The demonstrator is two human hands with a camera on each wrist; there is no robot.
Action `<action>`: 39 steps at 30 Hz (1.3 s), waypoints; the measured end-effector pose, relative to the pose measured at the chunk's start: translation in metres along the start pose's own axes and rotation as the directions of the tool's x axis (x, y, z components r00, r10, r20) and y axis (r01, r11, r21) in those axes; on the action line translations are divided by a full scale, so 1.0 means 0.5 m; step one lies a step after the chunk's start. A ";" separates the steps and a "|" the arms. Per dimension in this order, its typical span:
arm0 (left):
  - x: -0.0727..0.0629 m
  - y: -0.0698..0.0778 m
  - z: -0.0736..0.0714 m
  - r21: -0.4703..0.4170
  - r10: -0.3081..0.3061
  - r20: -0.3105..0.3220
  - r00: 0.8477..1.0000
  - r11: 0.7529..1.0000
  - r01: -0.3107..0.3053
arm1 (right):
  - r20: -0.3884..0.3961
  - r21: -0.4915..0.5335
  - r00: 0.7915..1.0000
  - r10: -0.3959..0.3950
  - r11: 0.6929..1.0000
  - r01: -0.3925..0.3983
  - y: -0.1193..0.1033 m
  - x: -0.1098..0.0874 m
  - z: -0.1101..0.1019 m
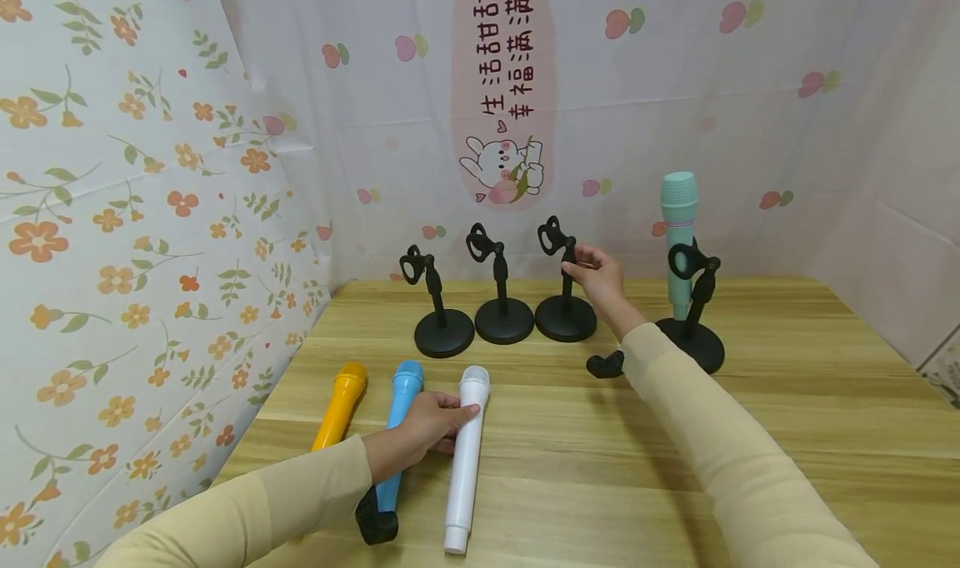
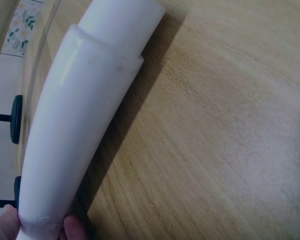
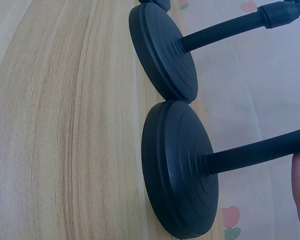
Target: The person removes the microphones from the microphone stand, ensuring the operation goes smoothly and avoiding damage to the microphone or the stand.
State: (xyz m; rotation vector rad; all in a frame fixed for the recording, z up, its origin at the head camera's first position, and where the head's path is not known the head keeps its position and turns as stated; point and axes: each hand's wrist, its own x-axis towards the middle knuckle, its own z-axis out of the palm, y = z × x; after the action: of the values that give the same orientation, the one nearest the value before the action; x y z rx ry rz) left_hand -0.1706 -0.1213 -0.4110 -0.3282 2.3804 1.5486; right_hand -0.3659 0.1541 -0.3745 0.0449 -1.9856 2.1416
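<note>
Unfortunately, L-wrist cam cuts off white mic [image 2: 72, 130].

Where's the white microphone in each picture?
Head: the white microphone lies in the lower half, just left of the middle.
Left wrist: the white microphone is big, slanting from top middle to bottom left.
Right wrist: not in it.
Shared landmark: black round-based stands show in all three views.

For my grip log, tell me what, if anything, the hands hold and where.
Left hand: the white microphone, pinched just below its head. Right hand: the third stand from the left, gripped on its upper pole.
</note>
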 end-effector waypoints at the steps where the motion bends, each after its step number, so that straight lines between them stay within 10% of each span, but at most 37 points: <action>1: 0.001 0.000 0.001 0.004 -0.002 -0.003 1.000 1.000 0.002 | 0.001 -0.001 1.000 0.000 1.000 0.000 0.000 0.000 0.000; 39: 0.002 0.017 -0.023 -0.064 0.030 -0.022 0.999 0.997 -0.031 | 0.030 -0.037 0.999 -0.019 0.999 0.020 -0.022 -0.025 -0.012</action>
State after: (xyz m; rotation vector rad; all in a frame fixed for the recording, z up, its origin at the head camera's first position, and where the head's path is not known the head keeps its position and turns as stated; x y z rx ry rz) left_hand -0.1757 -0.1287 -0.3999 -0.3250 2.3657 1.6468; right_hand -0.3507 0.1592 -0.3663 0.0901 -2.0322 2.1040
